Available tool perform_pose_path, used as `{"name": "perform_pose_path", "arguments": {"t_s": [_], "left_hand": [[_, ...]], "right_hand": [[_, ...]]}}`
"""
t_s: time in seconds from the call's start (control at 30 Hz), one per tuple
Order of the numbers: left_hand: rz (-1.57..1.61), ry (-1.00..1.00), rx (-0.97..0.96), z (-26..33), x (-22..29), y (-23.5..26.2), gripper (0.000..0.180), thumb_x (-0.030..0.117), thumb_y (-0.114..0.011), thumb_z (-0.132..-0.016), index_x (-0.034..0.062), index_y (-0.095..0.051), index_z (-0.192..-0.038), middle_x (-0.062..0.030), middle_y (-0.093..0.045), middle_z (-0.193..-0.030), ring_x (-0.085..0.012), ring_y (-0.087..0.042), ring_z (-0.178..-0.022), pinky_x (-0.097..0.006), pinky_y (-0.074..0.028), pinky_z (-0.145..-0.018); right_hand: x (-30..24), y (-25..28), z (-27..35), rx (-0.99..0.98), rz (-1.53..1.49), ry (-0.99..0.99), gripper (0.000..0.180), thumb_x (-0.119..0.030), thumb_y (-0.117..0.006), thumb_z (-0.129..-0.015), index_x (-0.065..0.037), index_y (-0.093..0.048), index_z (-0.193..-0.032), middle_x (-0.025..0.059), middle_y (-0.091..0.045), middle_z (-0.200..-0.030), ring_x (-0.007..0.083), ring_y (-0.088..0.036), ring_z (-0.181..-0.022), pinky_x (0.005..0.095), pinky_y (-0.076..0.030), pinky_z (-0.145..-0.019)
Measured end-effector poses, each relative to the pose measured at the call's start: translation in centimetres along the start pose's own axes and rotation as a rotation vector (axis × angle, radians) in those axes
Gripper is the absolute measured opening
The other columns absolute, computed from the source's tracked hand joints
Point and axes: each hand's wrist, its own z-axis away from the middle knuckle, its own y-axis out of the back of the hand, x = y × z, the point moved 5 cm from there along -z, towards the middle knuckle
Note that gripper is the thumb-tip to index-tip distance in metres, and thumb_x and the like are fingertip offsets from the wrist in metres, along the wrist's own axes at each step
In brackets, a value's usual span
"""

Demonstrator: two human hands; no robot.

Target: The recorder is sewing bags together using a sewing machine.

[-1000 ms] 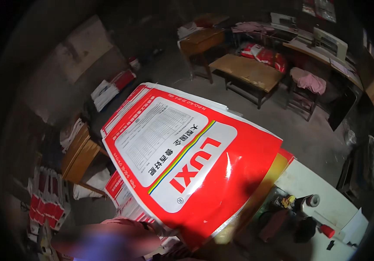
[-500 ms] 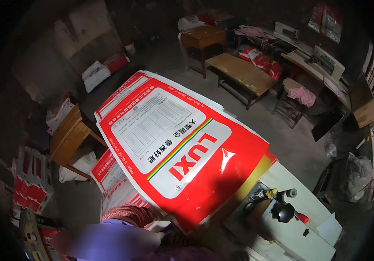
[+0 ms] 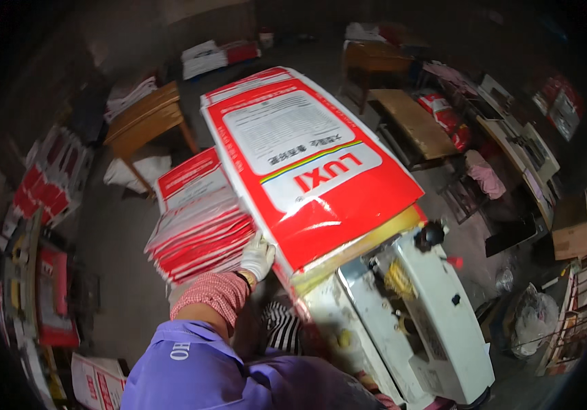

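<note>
A stack of flat red-and-white printed sacks (image 3: 348,201) lies lengthwise in front of me, its near end beside a pale sewing machine (image 3: 443,321). My left hand (image 3: 259,257), in a white glove, is at the stack's left edge near its close corner. Its fingers look closed on the sack edge, though their tips are partly hidden. Just left of this hand is a second, lower pile of folded red-and-white sacks (image 3: 201,236). Below the machine, a bit of red checked cuff (image 3: 383,400) shows at the lower edge; my right hand itself is out of sight.
A wooden desk (image 3: 144,121) stands at the left, with more sacks stacked (image 3: 47,179) beyond it. At the far right are a low wooden table (image 3: 413,126), a stool with pink cloth (image 3: 484,176) and a bench with sewing machines (image 3: 529,160). A cardboard box (image 3: 571,229) sits at the right.
The view has shifted, showing more of the sewing machine and the lower sack pile. My left gloved hand, hidden before, now shows at the stack's left edge.
</note>
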Motion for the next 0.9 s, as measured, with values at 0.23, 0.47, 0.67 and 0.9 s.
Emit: {"name": "perform_pose_path", "arguments": {"t_s": [0.23, 0.47, 0.67, 0.9], "left_hand": [[0.23, -0.359, -1.254, 30.5, 2.1, -6.9, 0.035, 0.024, -0.038, -0.092, 0.0069, -0.061, -0.112, -0.0159, -0.061, -0.113, -0.0335, -0.057, -0.103, -0.04, -0.043, -0.091], [0.325, 0.616, -0.956, 55.2, -15.4, -6.2, 0.045, 0.041, -0.04, -0.094, 0.0062, -0.061, -0.114, -0.0134, -0.064, -0.111, -0.0284, -0.057, -0.106, -0.04, -0.042, -0.094], [0.098, 0.369, -0.909, 60.3, -14.3, -8.5, 0.03, 0.022, -0.044, -0.091, 0.0113, -0.064, -0.11, -0.0132, -0.063, -0.113, -0.0283, -0.062, -0.101, -0.039, -0.048, -0.086], [0.95, 0.502, -0.63, 63.0, -9.6, 2.6, 0.027, 0.02, -0.046, -0.088, 0.0085, -0.062, -0.106, -0.013, -0.065, -0.104, -0.0289, -0.06, -0.104, -0.039, -0.049, -0.084]], "right_hand": [[0.0, -5.6, 3.0, 0.187, 0.3, 0.061, 0.056, -0.03, -0.063, -0.072, -0.006, -0.054, -0.122, 0.0191, -0.05, -0.127, 0.0353, -0.037, -0.126, 0.0499, -0.026, -0.108], [-1.3, -4.6, 4.0, 0.279, 0.271, 0.092, 0.067, -0.022, -0.069, -0.064, 0.001, -0.048, -0.124, 0.0216, -0.048, -0.128, 0.0391, -0.039, -0.123, 0.0517, -0.022, -0.109], [-2.7, -4.1, 4.3, 0.154, 0.281, 0.003, 0.071, -0.016, -0.072, -0.065, 0.0, -0.044, -0.129, 0.0231, -0.043, -0.132, 0.0381, -0.039, -0.124, 0.0425, -0.032, -0.106], [-13.8, 0.3, 6.6, 0.176, 0.341, 0.043, 0.043, -0.014, -0.058, -0.067, 0.006, -0.058, -0.105, 0.0279, -0.061, -0.098, 0.0436, -0.057, -0.093, 0.0458, -0.044, -0.089]]}}
